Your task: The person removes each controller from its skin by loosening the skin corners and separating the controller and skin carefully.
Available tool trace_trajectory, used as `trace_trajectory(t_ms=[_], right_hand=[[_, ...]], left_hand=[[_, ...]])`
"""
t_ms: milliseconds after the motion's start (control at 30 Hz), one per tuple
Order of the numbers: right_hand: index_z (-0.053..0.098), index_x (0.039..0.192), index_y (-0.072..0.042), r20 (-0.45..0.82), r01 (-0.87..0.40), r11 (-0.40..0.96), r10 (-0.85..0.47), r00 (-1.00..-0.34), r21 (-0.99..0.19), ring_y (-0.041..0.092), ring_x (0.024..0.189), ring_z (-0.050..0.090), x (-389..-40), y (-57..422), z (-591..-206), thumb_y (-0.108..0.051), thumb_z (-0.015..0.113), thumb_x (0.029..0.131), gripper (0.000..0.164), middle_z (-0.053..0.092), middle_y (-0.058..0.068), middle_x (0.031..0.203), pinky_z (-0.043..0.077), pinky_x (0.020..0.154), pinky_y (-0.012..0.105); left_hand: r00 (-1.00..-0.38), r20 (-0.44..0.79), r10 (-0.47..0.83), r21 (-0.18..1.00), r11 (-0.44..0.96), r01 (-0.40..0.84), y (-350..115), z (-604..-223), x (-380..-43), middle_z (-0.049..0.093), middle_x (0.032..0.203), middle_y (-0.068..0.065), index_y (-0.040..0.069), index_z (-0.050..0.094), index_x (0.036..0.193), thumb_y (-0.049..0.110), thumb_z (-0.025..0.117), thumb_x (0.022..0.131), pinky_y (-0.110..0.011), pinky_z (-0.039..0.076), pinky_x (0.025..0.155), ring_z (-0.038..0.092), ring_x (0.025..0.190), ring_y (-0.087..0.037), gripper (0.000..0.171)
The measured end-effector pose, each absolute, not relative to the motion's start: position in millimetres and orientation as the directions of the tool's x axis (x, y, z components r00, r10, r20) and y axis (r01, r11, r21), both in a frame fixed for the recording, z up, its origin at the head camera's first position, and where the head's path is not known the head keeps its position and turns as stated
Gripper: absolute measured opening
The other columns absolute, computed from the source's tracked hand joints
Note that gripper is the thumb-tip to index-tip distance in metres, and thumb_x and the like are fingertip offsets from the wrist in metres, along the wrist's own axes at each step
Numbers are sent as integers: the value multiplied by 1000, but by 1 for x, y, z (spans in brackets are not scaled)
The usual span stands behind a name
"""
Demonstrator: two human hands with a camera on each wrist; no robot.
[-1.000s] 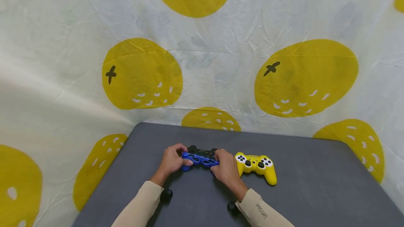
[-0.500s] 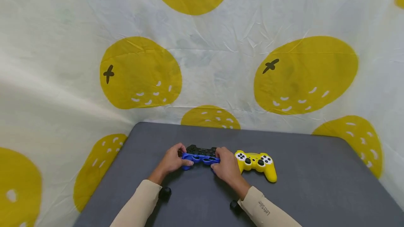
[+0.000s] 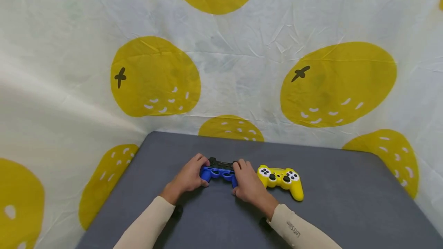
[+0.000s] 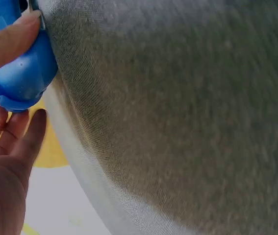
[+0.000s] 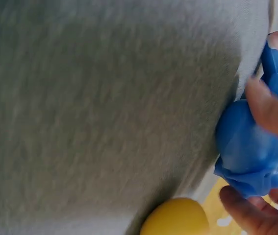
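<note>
Centrally on the grey surface [image 3: 332, 199]: blue controller [image 3: 219, 173], gripped at its left end by the left hand [image 3: 189, 178] and at its right end by the right hand [image 3: 247, 185], fingers curled round it. Yellow controller [image 3: 282, 179] lies just beside.

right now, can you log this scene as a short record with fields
surface: dark grey table top
left hand: left hand grips the left end of the blue silicone cover on the black game controller
right hand: right hand grips the right end of the same controller
nearby: yellow game controller with black sticks lies on the table just right of the right hand, untouched
backdrop: white cloth printed with big yellow fruits
</note>
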State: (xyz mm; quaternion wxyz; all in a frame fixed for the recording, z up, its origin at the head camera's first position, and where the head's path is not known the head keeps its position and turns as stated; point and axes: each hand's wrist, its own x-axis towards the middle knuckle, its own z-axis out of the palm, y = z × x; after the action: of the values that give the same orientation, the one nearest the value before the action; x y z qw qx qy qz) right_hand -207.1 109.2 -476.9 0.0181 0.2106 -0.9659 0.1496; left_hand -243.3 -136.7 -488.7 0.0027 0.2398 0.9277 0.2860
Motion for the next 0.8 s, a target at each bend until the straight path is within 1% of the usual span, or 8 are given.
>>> trace_trajectory(t_ms=[67, 133, 300, 433, 500, 600, 700, 800], right_hand=[[54, 130, -5, 93, -446, 864, -437, -895, -236, 25, 101, 47, -207, 110, -476, -25, 96, 75, 72, 52, 11, 118, 50, 87, 40], [54, 128, -6, 95, -479, 854, -470, -878, -201, 23, 98, 46, -207, 112, -475, -25, 95, 75, 70, 52, 9, 114, 50, 84, 38], [61, 119, -8, 143, -559, 815, -542, -828, -151, 20, 92, 51, -209, 117, -473, -24, 91, 79, 52, 59, 6, 104, 52, 83, 38], [65, 114, -7, 171, -596, 792, -573, -801, -136, 21, 92, 57, -212, 121, -473, -26, 91, 78, 48, 64, 6, 104, 56, 83, 40], [66, 110, -9, 172, -594, 788, -570, -803, -162, 19, 88, 56, -214, 122, -471, -27, 91, 77, 45, 64, 5, 100, 55, 80, 38], [66, 104, -12, 160, -566, 782, -543, -825, -261, 16, 85, 52, -217, 125, -469, -27, 92, 76, 41, 61, 0, 95, 50, 76, 35], [64, 105, -14, 132, -516, 774, -506, -852, -368, 14, 88, 48, -219, 129, -466, -25, 90, 76, 40, 59, -3, 96, 47, 77, 35], [63, 109, -14, 124, -498, 766, -494, -861, -407, 14, 92, 48, -221, 132, -466, -25, 88, 78, 41, 59, -3, 101, 47, 80, 35]], left_hand=[[-870, 99, 482, 495, 735, 464, -136, -487, -244, 54, 119, -3, 12, 60, 121, 20, 99, 70, -43, 53, 95, 54, 107, -21, 64], [-860, 82, 503, 457, 748, 481, -136, -487, -245, 54, 118, -2, 14, 59, 121, 24, 99, 69, -42, 53, 93, 54, 106, -20, 66], [-852, 140, 504, 380, 767, 517, -136, -485, -249, 58, 107, 3, 17, 59, 110, 26, 100, 67, -38, 53, 85, 55, 92, -15, 60], [-835, 193, 515, 360, 755, 548, -138, -484, -251, 58, 98, 5, 18, 58, 101, 26, 99, 65, -32, 50, 77, 53, 84, -13, 55], [-824, 219, 523, 373, 735, 566, -139, -483, -252, 58, 94, 5, 18, 58, 97, 25, 99, 63, -30, 48, 74, 52, 82, -13, 53], [-816, 231, 529, 415, 705, 575, -140, -481, -253, 57, 91, 5, 17, 58, 94, 22, 97, 63, -28, 45, 73, 51, 81, -13, 50], [-825, 216, 522, 493, 671, 554, -142, -480, -254, 58, 93, 3, 16, 58, 97, 17, 94, 64, -27, 45, 74, 53, 83, -13, 48], [-838, 199, 509, 552, 648, 525, -143, -481, -255, 58, 95, 2, 14, 58, 99, 14, 91, 65, -26, 47, 76, 54, 86, -14, 48]])
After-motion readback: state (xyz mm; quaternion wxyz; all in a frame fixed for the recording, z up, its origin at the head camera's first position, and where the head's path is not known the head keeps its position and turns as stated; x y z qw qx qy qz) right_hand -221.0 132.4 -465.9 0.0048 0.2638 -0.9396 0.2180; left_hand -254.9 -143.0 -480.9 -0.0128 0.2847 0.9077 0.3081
